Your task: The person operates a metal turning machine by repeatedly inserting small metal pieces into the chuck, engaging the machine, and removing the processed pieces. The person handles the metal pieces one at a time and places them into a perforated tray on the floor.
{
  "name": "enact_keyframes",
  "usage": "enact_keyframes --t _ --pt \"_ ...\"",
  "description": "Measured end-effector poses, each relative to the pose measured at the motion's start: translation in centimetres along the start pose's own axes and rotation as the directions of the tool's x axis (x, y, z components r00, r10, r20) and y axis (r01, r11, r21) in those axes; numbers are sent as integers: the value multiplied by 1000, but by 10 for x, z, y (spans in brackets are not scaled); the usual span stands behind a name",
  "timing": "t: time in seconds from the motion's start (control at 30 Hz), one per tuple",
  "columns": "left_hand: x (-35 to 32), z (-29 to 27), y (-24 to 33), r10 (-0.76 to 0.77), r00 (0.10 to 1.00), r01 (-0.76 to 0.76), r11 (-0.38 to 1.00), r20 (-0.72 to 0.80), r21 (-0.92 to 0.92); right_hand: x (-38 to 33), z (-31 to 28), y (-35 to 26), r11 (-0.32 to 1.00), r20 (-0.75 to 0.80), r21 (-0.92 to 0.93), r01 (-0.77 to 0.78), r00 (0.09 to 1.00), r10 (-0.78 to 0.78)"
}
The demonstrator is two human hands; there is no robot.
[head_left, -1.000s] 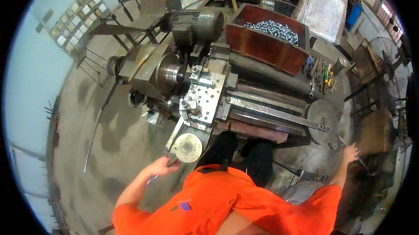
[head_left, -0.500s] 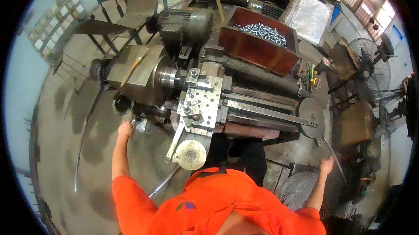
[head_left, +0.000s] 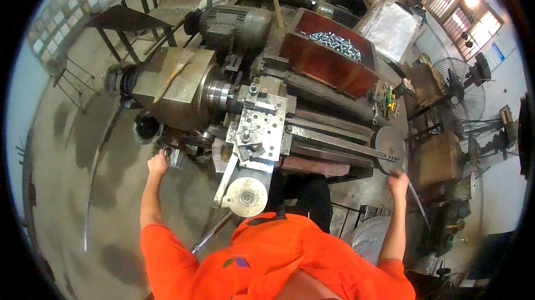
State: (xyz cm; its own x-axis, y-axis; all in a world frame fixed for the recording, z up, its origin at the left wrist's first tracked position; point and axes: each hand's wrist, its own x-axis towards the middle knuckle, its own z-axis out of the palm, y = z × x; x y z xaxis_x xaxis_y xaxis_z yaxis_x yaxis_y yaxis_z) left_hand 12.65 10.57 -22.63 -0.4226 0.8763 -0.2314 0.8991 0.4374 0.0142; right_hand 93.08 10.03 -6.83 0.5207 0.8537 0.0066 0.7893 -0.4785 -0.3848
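Observation:
I stand at a grey metal lathe (head_left: 184, 85) in an orange shirt. My left hand (head_left: 159, 162) reaches to the machine's lower left front and grips a small lever or knob (head_left: 170, 152) beside a dark round opening. My right hand (head_left: 398, 180) is stretched out to the right end of the bed, closed around the handle at the rim of the round handwheel (head_left: 387, 143). Between my arms sit the drilled tool-post plate (head_left: 262, 127) and a pale round handwheel (head_left: 247, 196).
A red-brown tray (head_left: 329, 60) full of shiny metal parts stands behind the lathe. A floor fan (head_left: 460, 80) and cluttered benches are at the right. A round grille (head_left: 370, 236) lies near my right leg. Metal stands (head_left: 120, 24) occupy the back left. Concrete floor spreads at the left.
My left hand moved from the pale handwheel up and left to the lever at the machine's lower left. My right hand rose from down at the right to the handwheel's handle.

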Motion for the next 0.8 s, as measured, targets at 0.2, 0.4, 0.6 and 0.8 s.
enact_keyframes --t 0.2,0.4,0.6,0.8 --pt "-7 -11 -26 -19 998 28 984 52 -174 4 -8 -227 748 -3 259 611 775 -632" --pt "-81 -186 -62 -188 802 -42 930 -567 -366 -53 41 -409 210 -44 429 879 253 -966" --pt "-131 -150 -164 -475 747 340 874 -465 -348 -95 93 -501 319 479 62 946 252 -841" --pt "-196 -123 -53 -504 695 476 857 -512 -197 -103 100 -507 211 444 32 977 175 -879"
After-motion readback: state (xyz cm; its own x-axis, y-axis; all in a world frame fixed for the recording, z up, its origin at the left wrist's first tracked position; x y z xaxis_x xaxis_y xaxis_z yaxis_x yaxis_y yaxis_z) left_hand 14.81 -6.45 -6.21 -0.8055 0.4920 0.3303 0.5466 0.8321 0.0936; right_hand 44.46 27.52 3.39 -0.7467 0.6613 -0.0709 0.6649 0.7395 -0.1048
